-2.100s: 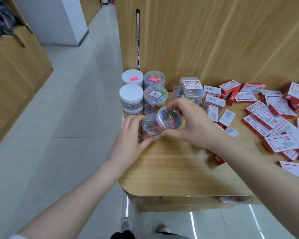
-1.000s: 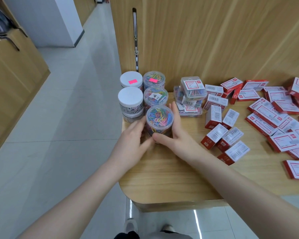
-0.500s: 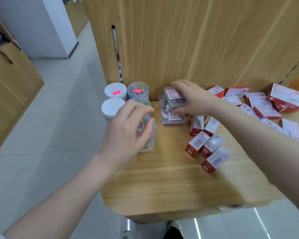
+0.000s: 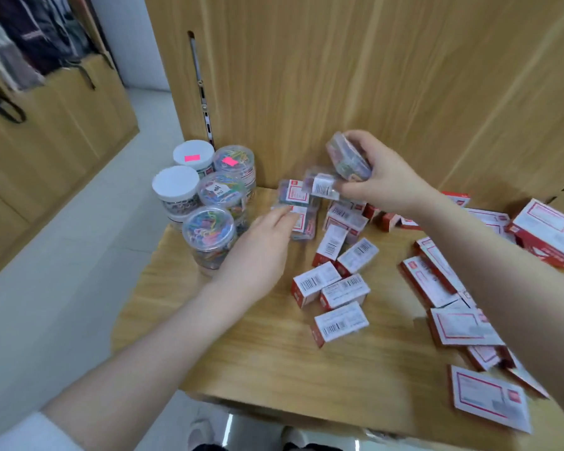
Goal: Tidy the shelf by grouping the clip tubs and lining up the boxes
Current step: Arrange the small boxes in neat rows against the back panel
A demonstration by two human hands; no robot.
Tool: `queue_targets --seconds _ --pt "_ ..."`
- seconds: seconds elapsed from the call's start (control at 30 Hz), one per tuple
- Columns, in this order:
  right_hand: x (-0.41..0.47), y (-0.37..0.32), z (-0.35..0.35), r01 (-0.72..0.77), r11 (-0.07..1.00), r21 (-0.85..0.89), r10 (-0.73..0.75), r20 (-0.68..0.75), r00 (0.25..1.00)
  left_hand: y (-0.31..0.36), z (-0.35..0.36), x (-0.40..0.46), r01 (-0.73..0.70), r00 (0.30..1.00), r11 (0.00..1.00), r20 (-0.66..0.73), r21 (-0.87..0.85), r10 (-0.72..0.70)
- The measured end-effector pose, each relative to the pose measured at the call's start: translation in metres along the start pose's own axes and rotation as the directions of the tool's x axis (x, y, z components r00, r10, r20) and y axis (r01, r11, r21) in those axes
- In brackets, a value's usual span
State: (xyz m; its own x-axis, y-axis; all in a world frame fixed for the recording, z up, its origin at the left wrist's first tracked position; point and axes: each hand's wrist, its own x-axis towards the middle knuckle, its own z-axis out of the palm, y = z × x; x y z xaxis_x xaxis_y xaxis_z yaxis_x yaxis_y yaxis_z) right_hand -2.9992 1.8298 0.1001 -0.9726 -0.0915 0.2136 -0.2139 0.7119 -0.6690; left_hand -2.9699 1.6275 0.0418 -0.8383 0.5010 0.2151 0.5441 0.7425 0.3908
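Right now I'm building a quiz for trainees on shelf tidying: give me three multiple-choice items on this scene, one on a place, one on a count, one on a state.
1. Where do the round clip tubs stand on the shelf?
A. left back corner
B. right front edge
C. centre

2. How many round tubs show a white lid?
A. none
B. two
C. five

3. What is the right hand doing?
A. resting flat on the shelf
B. hanging idle
C. holding clear clip boxes above the shelf

Answers: 1 A, the tubs cluster at the left by the back panel. 2 B, two white lids stand on the group's left side, the other lids are clear. 3 C, its fingers are curled round the clear boxes, lifted off the wood.
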Motion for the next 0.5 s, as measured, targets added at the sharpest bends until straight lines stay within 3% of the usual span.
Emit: queue_targets --seconds 0.13,0.23,0.37,0.5 --pt "0.000 0.013 0.009 0.078 0.981 -0.175 -0.068 0.064 0.996 0.003 0.005 0.018 0.081 0.978 0.980 0.177 0.182 -0.113" --pt "0.003 0.017 0.013 0.063 0.974 -0.220 -0.050 0.065 0.997 0.004 0.009 0.027 0.108 0.973 0.962 0.172 0.251 -0.155" --pt "0.004 0.017 0.013 0.084 0.902 -0.424 -0.063 0.064 0.996 0.005 0.005 0.035 0.198 0.961 0.949 0.144 0.246 -0.237" --pt "0.000 0.019 0.007 0.117 0.797 -0.592 -0.104 0.055 0.993 0.013 -0.007 0.025 0.270 0.944 0.953 0.154 0.138 -0.290"
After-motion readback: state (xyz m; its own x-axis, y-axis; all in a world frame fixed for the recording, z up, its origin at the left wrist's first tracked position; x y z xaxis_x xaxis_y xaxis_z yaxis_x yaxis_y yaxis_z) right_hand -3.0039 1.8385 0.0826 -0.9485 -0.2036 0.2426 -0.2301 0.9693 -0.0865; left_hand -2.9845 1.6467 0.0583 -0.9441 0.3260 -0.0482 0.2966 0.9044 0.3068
